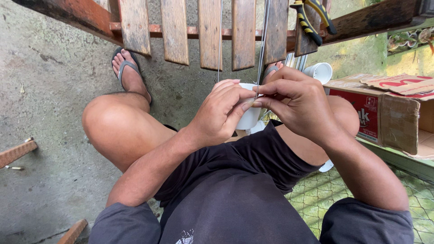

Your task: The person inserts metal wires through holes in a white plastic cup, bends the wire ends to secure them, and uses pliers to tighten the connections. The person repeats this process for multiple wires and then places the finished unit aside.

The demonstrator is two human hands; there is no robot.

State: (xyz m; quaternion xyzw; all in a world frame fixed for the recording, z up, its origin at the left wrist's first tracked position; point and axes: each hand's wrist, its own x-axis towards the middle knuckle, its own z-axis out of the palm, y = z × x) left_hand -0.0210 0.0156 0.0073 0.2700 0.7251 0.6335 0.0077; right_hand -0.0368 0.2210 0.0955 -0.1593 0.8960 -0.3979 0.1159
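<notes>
White plastic, smooth and slightly tapered, makes up the small cup (249,115) that is held over the lap, between the knees. It is gripped around its side by the left hand (221,113), whose fingers are closed on it, so only its rim and lower wall are seen. A thin metal wire (261,49) is pinched at the cup's rim between thumb and forefinger of the right hand (296,101). The wire runs upward past the wooden slats (176,29), where yellow-and-black pliers (312,18) are rested. More white cups (320,71) are seen beside a cardboard box (384,113).
</notes>
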